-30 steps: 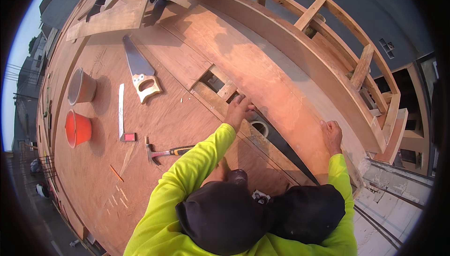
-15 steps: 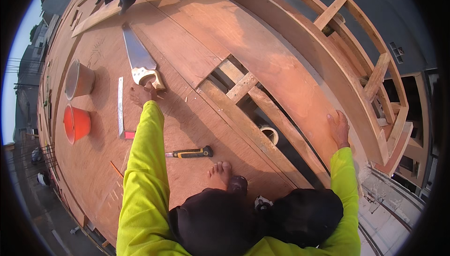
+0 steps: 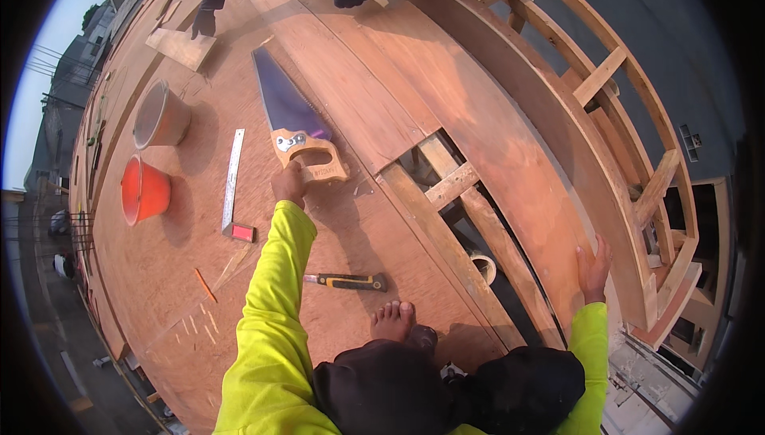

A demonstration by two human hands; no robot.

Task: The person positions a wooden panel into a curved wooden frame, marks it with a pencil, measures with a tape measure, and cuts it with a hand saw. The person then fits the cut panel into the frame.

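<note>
My left hand is closed on the lower corner of the wooden handle of a hand saw, whose wide blade points away from me toward the far side. The fingertips are partly hidden. Fingers spread, my right hand rests on the long plywood strip at the right. Left of the saw lies a try square with a metal blade and red stock. A black and yellow utility knife lies nearer, just beyond my bare foot.
An orange bucket and a greyish bucket stand left. An orange pencil lies near wood slivers. An opening with wooden joists lies between plywood sheets. A timber frame borders the right. A co-worker's gloved hand touches a board.
The saw's handle now shows broadside, with my left hand at its lower corner. The co-worker's gloved hands have moved apart, and the board under one has shifted. My view has shifted slightly.
</note>
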